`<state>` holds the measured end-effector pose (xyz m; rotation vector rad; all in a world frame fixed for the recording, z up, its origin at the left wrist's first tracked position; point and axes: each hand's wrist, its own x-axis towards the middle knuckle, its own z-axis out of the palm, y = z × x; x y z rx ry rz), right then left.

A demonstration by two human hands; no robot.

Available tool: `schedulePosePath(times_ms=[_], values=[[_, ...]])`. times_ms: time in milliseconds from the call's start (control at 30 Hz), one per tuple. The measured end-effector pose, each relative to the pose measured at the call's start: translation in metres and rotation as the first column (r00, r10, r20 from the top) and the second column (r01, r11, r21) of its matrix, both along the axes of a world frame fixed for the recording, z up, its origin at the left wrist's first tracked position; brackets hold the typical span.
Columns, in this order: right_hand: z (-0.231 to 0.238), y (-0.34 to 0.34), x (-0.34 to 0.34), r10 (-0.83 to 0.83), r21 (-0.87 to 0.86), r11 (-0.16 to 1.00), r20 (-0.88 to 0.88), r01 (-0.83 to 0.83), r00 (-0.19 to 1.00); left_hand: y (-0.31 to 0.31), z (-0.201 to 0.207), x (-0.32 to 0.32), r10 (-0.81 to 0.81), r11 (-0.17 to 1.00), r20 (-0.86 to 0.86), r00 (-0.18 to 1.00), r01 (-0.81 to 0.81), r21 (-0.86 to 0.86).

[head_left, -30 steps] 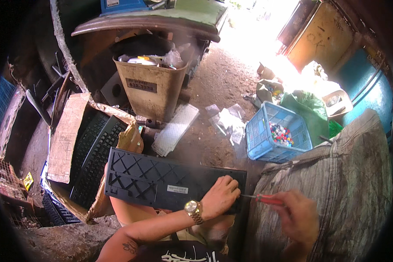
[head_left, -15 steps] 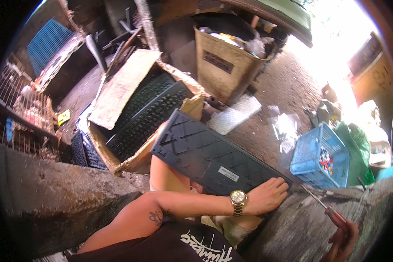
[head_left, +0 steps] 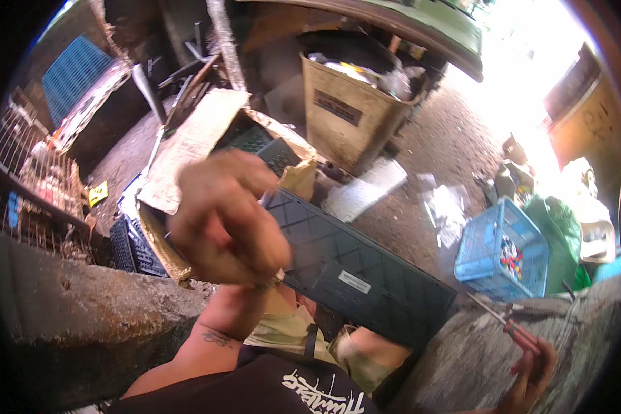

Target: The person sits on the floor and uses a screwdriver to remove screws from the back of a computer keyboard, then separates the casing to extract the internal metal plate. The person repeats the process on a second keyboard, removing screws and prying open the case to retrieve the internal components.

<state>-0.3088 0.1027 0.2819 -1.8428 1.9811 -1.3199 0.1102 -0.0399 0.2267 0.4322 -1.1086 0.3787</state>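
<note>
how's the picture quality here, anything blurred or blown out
In the head view the raised left hand is smeared by motion blur close to the lens; the upper right corner is blown out by sunlight; the keyboard and the right hand holding a red-handled screwdriver stay fairly sharp; fisheye bending darkens the rim.

A black plastic keyboard [head_left: 355, 265], underside up with a diamond-ribbed back and a small white label, lies across the person's lap. The left hand [head_left: 224, 221] is raised and blurred, fingers curled, above the keyboard's end at about 9 o'clock from the label. The right hand [head_left: 535, 369], at 4 o'clock, grips a red-handled screwdriver [head_left: 507, 321], its shaft pointing toward 10 o'clock. A blue plastic crate [head_left: 504, 252] sits at 3 o'clock, a torn cardboard box of keyboards [head_left: 207, 148] at 10 o'clock.
</note>
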Motion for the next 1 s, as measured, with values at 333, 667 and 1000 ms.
schedulePosePath(times_ms=[333,667,1000], values=[[-0.010,-0.019,0.072,0.135,-0.009,0.991,0.148,-0.136,0.980,-0.009,-0.042,-0.035,-0.522,0.439,0.170,0.836,0.093,0.894],[-0.001,-0.052,0.120,0.449,0.200,0.892,-0.300,-0.405,0.842,0.016,-0.074,-0.070,-0.824,0.240,0.172,0.540,0.057,0.969],[-0.011,-0.061,0.131,0.438,0.183,0.899,-0.330,-0.399,0.836,0.030,-0.090,-0.090,-0.794,0.340,0.270,0.545,0.030,0.940]])
